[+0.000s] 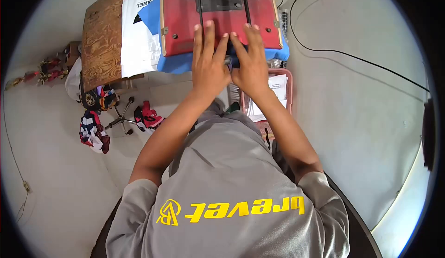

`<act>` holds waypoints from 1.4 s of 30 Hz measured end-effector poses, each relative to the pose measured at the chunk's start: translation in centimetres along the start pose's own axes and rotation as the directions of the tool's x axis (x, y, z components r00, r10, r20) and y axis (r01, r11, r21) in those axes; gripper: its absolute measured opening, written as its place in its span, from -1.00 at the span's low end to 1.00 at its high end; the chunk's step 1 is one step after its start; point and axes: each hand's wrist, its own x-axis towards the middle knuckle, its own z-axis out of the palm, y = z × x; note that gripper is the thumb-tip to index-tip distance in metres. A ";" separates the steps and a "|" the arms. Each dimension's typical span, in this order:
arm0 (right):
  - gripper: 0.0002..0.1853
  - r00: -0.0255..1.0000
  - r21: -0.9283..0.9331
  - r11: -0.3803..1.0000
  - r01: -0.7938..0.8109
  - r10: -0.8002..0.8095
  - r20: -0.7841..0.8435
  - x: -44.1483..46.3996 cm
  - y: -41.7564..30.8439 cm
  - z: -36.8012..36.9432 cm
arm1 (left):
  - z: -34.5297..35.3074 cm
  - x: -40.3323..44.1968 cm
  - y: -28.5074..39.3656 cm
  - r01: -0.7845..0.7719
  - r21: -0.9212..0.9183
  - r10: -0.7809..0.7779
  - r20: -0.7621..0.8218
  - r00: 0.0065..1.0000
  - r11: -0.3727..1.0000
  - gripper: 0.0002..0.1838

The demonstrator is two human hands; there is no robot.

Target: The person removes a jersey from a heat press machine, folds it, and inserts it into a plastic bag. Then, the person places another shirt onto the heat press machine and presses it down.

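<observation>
A red press-like machine (181, 26) with a dark metal mount and two black rods stands in front of me at the top of the view. My left hand (209, 65) lies on its front edge, fingers stretched out over the red cover. Beside it my right hand (250, 63) rests in the same way, with its fingers extended. A short dark handle (232, 62) shows between the two hands; whether the palms touch it is hidden. Blue cloth (174, 64) sticks out under the machine's front edge.
A brown wooden tabletop (102, 40) with white printed sheets (139, 56) lies left of the machine. Below right stands a pink basket (290, 91) holding papers. A black cable (343, 56) hangs by the right wall. Colourful fabric (95, 132) and a wheeled chair base (121, 119) are lower left.
</observation>
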 end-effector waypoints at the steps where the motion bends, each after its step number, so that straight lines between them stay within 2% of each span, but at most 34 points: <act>1: 0.00 0.999 0.125 0.991 -0.036 0.036 0.008 -0.3 0.1 0.0 | -0.6 -0.1 0.2 0.061 -0.114 -0.057 0.040 0.998 0.992 -0.09; 3: 0.06 0.974 0.306 0.925 -0.226 0.207 0.094 -1.3 -0.6 -1.0 | -2.6 -0.7 0.7 0.227 -0.378 -0.168 0.184 0.969 0.898 0.10; 5: 0.10 0.920 0.523 0.757 -0.392 0.333 0.207 -2.7 -0.1 -1.4 | -3.5 -2.0 -0.6 0.395 -0.638 -0.202 0.356 0.912 0.661 0.22; 6: 0.07 0.840 0.768 0.421 -0.483 0.470 0.270 -2.7 -0.8 -1.4 | -5.3 -1.6 0.4 0.617 -0.758 -0.314 0.546 0.777 0.211 0.21; 7: 0.05 0.793 0.877 0.145 -0.458 0.513 0.329 -2.8 -1.0 -1.6 | -5.4 -1.6 -0.3 0.604 -0.794 -0.315 0.556 0.769 0.073 0.18; 8: 0.03 0.744 0.911 -0.142 -0.388 0.535 0.400 -3.0 -1.1 -2.0 | -5.6 -1.7 -1.0 0.579 -0.812 -0.318 0.568 0.759 -0.069 0.14; 10: -0.01 0.696 0.872 -0.376 -0.313 0.534 0.480 -2.5 -1.1 -3.0 | -6.0 -1.1 -1.9 0.528 -0.753 -0.329 0.651 0.684 -0.392 0.06; 11: -0.02 0.654 0.852 -0.398 -0.340 0.551 0.518 -2.5 -0.6 -3.1 | -6.5 -0.3 -2.2 0.518 -0.688 -0.328 0.711 0.623 -0.509 -0.02; 12: -0.03 0.654 0.829 -0.466 -0.308 0.529 0.541 -2.3 -0.2 -3.0 | -6.2 -0.1 -2.9 0.464 -0.618 -0.287 0.746 0.601 -0.635 -0.07; 14: -0.05 0.649 0.788 -0.539 -0.298 0.491 0.582 -1.4 0.6 -3.2 | -5.9 0.8 -3.5 0.442 -0.569 -0.274 0.776 0.568 -0.694 -0.10; 17: -0.08 0.688 0.733 -0.577 -0.360 0.367 0.626 0.7 2.9 -2.0 | -4.6 3.4 -5.0 0.443 -0.540 -0.223 0.778 0.588 -0.715 -0.14; 20: -0.09 0.676 0.690 -0.533 -0.489 0.268 0.687 5.3 5.1 -1.1 | -2.9 7.6 -6.5 0.483 -0.633 -0.263 0.731 0.629 -0.605 -0.19; 22: -0.13 0.676 0.704 -0.465 -0.537 0.263 0.689 7.8 7.2 0.5 | -1.5 10.3 -7.6 0.503 -0.673 -0.333 0.722 0.606 -0.543 -0.21; 24: -0.16 0.669 0.717 -0.436 -0.544 0.290 0.684 11.3 7.7 1.1 | -1.0 12.7 -8.6 0.527 -0.686 -0.349 0.718 0.602 -0.501 -0.26; 26: -0.15 0.646 0.726 -0.366 -0.582 0.334 0.686 13.0 8.1 1.8 | -0.6 13.4 -8.9 0.571 -0.681 -0.327 0.726 0.605 -0.458 -0.21; 29: -0.11 0.640 0.724 -0.220 -0.653 0.349 0.684 13.7 7.9 1.9 | -0.1 13.0 -6.6 0.686 -0.719 -0.488 0.642 0.592 -0.113 0.03; 30: -0.08 0.643 0.720 -0.133 -0.681 0.361 0.675 13.2 7.7 2.0 | 0.4 12.4 -6.5 0.694 -0.720 -0.511 0.602 0.613 -0.015 0.12; 32: -0.02 0.659 0.699 0.049 -0.714 0.384 0.647 12.4 7.2 2.1 | 0.5 11.2 -4.9 0.687 -0.678 -0.508 0.508 0.696 0.263 0.12; 33: 0.09 0.699 0.695 0.177 -0.697 0.388 0.601 11.8 6.8 2.1 | 0.6 9.9 -4.6 0.599 -0.564 -0.438 0.409 0.800 0.569 0.13; 34: 0.15 0.726 0.673 0.291 -0.680 0.399 0.561 10.9 6.6 2.4 | 0.2 9.1 -4.4 0.496 -0.388 -0.344 0.397 0.851 0.777 0.14; 37: 0.17 0.756 0.521 0.555 -0.648 0.386 0.529 8.5 5.5 1.1 | -1.5 6.9 -2.5 0.375 -0.370 -0.231 0.377 0.897 0.850 0.13; 38: 0.15 0.745 0.507 0.552 -0.662 0.411 0.525 8.0 4.2 0.1 | -1.8 5.8 -2.4 0.317 -0.362 -0.180 0.365 0.913 0.876 0.15; 40: 0.11 0.749 0.385 0.668 -0.637 0.419 0.513 6.7 2.4 -1.4 | -2.7 4.2 -1.8 0.218 -0.375 -0.080 0.350 0.933 0.901 0.16; 41: 0.08 0.803 0.329 0.762 -0.558 0.397 0.443 5.8 1.7 -1.5 | -3.5 3.7 -1.3 0.195 -0.373 -0.039 0.386 0.922 0.907 0.17; 42: -0.04 0.860 0.281 0.835 -0.474 0.370 0.351 4.8 1.0 -1.3 | -4.0 3.0 -0.8 0.221 -0.354 -0.054 0.426 0.903 0.909 0.16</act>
